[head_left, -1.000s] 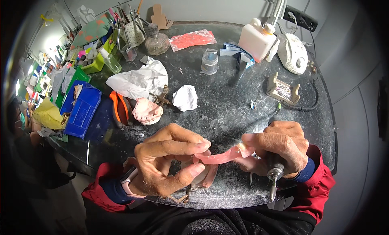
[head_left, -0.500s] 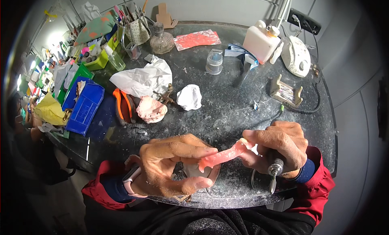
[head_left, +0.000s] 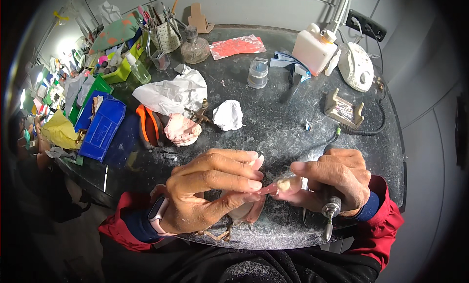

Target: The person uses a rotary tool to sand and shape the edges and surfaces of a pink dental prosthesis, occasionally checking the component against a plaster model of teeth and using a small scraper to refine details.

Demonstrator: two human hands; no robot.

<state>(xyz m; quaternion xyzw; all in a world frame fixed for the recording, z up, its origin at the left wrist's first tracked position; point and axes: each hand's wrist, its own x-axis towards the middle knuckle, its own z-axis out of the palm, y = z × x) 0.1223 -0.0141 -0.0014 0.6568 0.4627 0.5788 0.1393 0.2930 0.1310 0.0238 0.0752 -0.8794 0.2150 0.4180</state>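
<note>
The thin pink piece (head_left: 267, 189) is up off the desk, between my two hands. A small yellow-white lump (head_left: 284, 185) sits at its right end. My left hand (head_left: 212, 188) is curled nearly closed, with thumb and fingertips pinching the piece. My fingers hide much of it, so I can't tell its whole shape. My right hand (head_left: 337, 178) pinches the other end with thumb and finger, and the same hand also holds the drill (head_left: 333, 206).

The piece looks thin, so I think it could snap if I twist or squeeze too hard. Holding two things in one hand could make my pinch weak, and the piece might slip. The drill's metal tip (head_left: 329, 230) points down toward my lap. If it were spinning, it could catch my clothes; I can't tell if it is.

Under my left hand is another pink-edged piece (head_left: 255, 212), close to the front of the desk (head_left: 288, 236). A bump from my wrist might knock it off. White dust lies there too, and dusty fingers could slide.
</note>
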